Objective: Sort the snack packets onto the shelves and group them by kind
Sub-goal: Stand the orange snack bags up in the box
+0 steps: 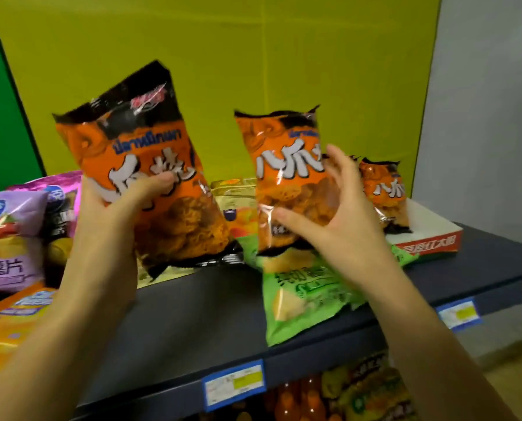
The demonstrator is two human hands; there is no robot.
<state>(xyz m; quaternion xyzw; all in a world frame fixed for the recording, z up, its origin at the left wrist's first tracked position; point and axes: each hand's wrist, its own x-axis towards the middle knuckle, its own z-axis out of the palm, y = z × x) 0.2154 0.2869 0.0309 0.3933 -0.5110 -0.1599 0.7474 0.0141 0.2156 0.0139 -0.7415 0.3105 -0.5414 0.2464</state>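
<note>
My left hand (116, 205) grips an orange and black snack packet (150, 165), held tilted above the dark shelf (192, 314). My right hand (335, 214) holds a second orange packet (287, 177) of the same kind upright, thumb in front and fingers spread along its right side. A third orange packet (384, 189) stands in a white and red cardboard tray (429, 238) at the right. Green chip packets (302, 299) lie on the shelf under my right hand. A gold packet (238, 205) shows between the two held packets.
Purple chip packets (7, 238), a pink packet (56, 183) and an orange packet (13, 317) crowd the left end of the shelf. Price labels (233, 384) sit on the shelf's front edge. More snacks fill the lower shelf (360, 390). A yellow panel (253, 71) backs the shelf.
</note>
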